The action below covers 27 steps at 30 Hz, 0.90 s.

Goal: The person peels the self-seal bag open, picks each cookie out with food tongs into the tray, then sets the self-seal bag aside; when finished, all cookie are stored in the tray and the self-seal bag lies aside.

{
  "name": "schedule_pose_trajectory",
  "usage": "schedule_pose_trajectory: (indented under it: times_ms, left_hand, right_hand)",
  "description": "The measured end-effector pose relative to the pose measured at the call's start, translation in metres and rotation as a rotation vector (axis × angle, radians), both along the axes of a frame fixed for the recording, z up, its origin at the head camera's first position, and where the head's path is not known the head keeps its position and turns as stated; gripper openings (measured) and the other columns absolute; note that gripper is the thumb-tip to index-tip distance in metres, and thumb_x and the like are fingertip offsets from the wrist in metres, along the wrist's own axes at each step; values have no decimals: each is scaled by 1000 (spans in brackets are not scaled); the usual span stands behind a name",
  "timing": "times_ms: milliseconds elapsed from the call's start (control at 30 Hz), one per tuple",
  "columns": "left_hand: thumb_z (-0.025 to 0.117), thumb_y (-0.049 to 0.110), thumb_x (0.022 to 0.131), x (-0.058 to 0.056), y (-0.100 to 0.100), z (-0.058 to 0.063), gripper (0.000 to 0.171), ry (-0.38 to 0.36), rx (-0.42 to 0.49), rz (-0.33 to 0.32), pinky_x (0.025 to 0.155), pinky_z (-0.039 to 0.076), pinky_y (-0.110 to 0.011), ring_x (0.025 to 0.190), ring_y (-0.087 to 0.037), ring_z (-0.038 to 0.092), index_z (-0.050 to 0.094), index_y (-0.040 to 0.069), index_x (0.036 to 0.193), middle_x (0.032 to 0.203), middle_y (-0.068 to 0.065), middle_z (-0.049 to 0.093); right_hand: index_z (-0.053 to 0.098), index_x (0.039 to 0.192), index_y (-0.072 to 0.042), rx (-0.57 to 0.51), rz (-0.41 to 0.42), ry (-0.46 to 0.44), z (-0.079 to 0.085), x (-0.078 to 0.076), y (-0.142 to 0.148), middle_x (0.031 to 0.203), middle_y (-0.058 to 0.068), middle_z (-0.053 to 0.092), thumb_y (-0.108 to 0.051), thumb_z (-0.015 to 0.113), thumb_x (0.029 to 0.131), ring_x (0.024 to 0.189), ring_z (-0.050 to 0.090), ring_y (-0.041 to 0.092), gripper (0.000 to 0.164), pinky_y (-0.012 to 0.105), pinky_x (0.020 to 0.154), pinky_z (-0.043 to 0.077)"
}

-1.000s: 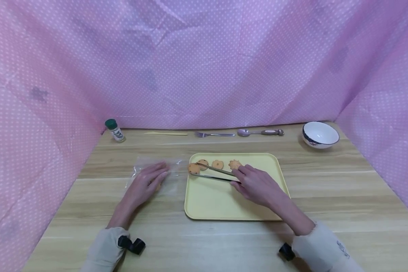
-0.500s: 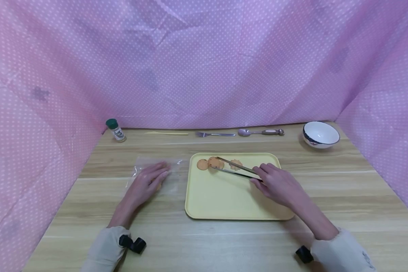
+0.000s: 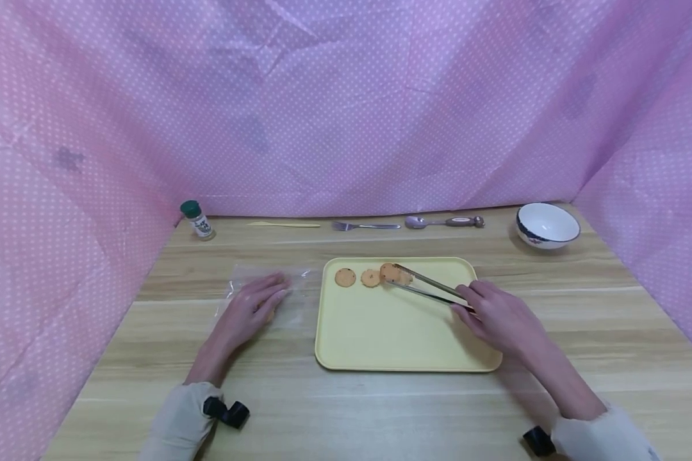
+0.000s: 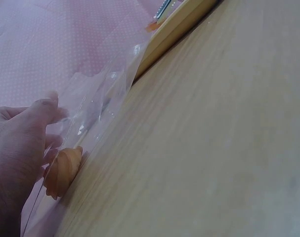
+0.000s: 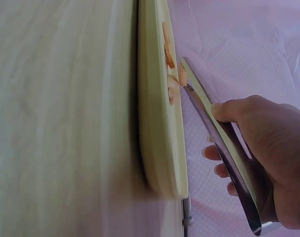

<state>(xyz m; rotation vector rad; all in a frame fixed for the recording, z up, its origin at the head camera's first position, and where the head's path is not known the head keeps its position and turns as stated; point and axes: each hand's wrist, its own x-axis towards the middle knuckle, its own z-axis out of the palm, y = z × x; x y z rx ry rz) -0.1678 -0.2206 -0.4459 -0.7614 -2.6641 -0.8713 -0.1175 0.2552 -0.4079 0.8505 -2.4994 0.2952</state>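
My right hand (image 3: 504,314) grips metal tongs (image 5: 226,148), and their tips hold a round speckled cookie (image 3: 389,272) above the yellow tray (image 3: 403,333). That cookie overlaps a scalloped cookie (image 3: 406,277) on the tray in the head view. Left of it lie a flower-shaped cookie (image 3: 371,278) and another round cookie (image 3: 345,277). My left hand (image 3: 249,308) rests at the clear plastic bag (image 4: 98,101) left of the tray, its fingers relaxed and partly seen through the film. Inside the bag, by the fingers, sits a ridged cookie (image 4: 64,170).
Along the back of the wooden table lie a pale yellow knife (image 3: 282,224), a fork (image 3: 366,226) and a spoon (image 3: 444,222). A green-capped shaker (image 3: 198,221) stands at the back left, a white bowl (image 3: 548,226) at the back right. A pink dotted cloth (image 3: 346,115) encloses the table.
My right hand has moved right with the tongs, carrying the round cookie along the row from the tray's left edge to over the scalloped cookie. The left hand has stayed in place.
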Motion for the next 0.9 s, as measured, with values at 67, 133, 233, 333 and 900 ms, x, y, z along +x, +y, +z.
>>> schedule_pose_trajectory:
  times_ms: [67,133,233,333,900]
  left_hand:
    - [63,15,105,0,0,-1,30,6,0,-2,114,37,-59,135,-41,52,71,3,131,145,-19,59]
    - [63,14,105,0,0,-1,30,8,0,-1,114,37,-59,135,-41,53,71,3,131,145,-18,59]
    - [63,15,105,-1,0,-2,30,7,-2,3,114,38,-58,135,-40,53,71,3,131,145,-18,59]
    - [62,16,106,-1,0,-2,30,2,-4,7,114,38,-58,135,-39,53,71,4,132,145,-17,59]
    - [61,20,107,-1,-1,-1,31,-14,4,12,115,37,-57,137,-38,51,71,6,133,146,-16,58]
  right_hand:
    - [67,100,-4,-5,-4,8,-1,1,4,76,1,52,-14,78,86,61,52,19,21,40,46,46]
    - [67,100,-5,-13,-14,8,-2,3,9,76,0,51,-15,77,87,62,51,20,20,40,46,46]
    - [68,102,-5,-28,-38,-3,-3,5,14,80,2,55,-15,79,86,66,56,24,22,45,48,49]
    - [69,104,-4,-35,-73,-27,-4,8,20,87,7,61,-13,81,84,73,62,28,25,49,53,52]
    - [71,106,-2,-17,-140,-42,-9,19,46,84,6,60,-14,78,85,70,61,29,26,50,51,52]
